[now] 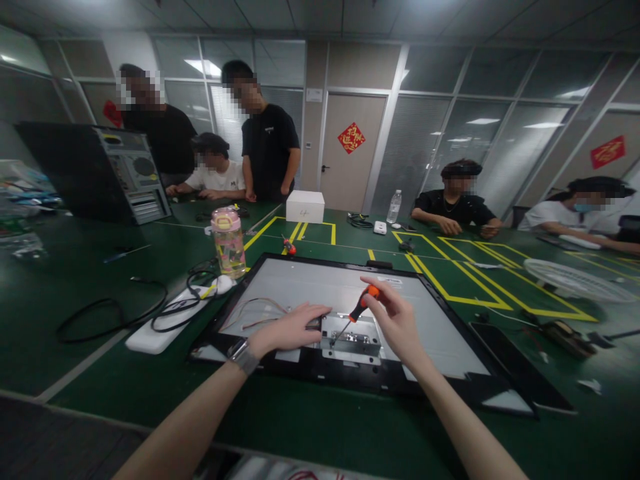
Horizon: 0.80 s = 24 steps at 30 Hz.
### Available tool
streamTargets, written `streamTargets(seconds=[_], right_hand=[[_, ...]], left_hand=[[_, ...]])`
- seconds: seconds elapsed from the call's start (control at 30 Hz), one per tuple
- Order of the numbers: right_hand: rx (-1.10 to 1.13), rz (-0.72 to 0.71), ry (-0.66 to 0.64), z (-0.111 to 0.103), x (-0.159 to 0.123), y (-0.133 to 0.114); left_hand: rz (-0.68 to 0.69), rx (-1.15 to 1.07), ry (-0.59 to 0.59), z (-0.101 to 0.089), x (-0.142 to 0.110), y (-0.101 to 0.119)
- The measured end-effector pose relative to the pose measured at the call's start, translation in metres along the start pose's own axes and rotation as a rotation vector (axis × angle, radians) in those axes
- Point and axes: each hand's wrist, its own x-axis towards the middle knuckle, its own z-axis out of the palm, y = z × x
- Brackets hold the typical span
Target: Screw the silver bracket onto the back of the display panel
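Observation:
A screwdriver [358,309] with an orange and black handle is held in my right hand [397,327]. It slants down to the left, its tip at a silver metal bracket [373,347]; whether it sits in a screw I cannot make out. My left hand [290,328] rests with fingers stretched out along the bracket's left side, near a small dark part partly hidden by the fingers. Under both hands lies a large flat display panel [425,300] with a black frame and a pale grey back. Thin wires [260,303] run across its left part.
Left of the panel are a white power strip [155,333], a black cable [110,320] and a pink-lidded bottle [229,250]. Behind stand a white box [305,208] and a black computer case [133,177]. A black slab [525,367] lies right. Several people are around the table.

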Motion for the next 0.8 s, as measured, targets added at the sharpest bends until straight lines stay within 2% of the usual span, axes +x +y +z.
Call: streamTargets(seconds=[0.13,0.2,0.33,0.43,0.53,0.7,0.8], right_hand=[[0.162,0.058,-0.123,-0.0010,0.0003,0.0005],[0.170,0.068,-0.103,-0.0004,0.0003,0.0004],[0.009,-0.014,0.021,0.0000,0.0001,-0.0009],[0.032,-0.041,-0.049,-0.0012,-0.0007,-0.0042],[0.141,0.001,-0.127,-0.0015,-0.0014,-0.0065],[0.066,-0.016,-0.019,-0.0009,-0.0002,-0.0055],[0.113,-0.017,-0.074,-0.0016,0.0002,-0.0071]], left_hand=[[0.025,0.007,0.027,0.0025,0.0010,-0.0052],[0.024,0.013,0.029,0.0030,0.0013,-0.0063],[0.005,0.012,0.005,0.0020,0.0008,-0.0034],[0.020,0.007,0.006,0.0014,0.0001,-0.0015],[0.017,0.011,0.013,0.0016,0.0000,-0.0023],[-0.008,0.004,-0.001,0.0027,0.0010,-0.0061],[0.013,0.001,0.009,0.0037,0.0013,-0.0081]])
